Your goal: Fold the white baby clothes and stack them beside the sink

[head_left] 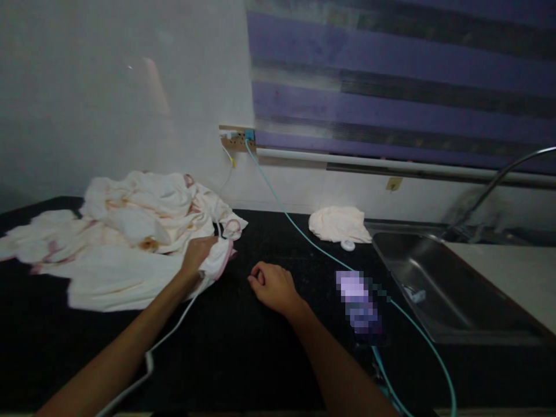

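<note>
A crumpled white cloth [117, 275] with pink trim and brownish marks lies spread over the left of the black counter [260, 359]. My left hand [198, 255] is at its right end, closed on a bunched, pink-edged part; the fingertips are hidden. A white cable [178, 324] runs past that wrist towards the wall. Farther right, my right hand [273, 284] hovers over or rests on the counter with curled fingers, and nothing shows in it. To the right of it lies a phone [359, 307], its screen blurred out.
A teal cable [282, 205] drops from the wall socket [238, 139] and loops around the phone. Against the wall lies a folded cream cloth [339, 225] beside a small white round object [347, 245]. At right are a steel sink [434, 284], a curved faucet [490, 191] and a pale board [512, 272].
</note>
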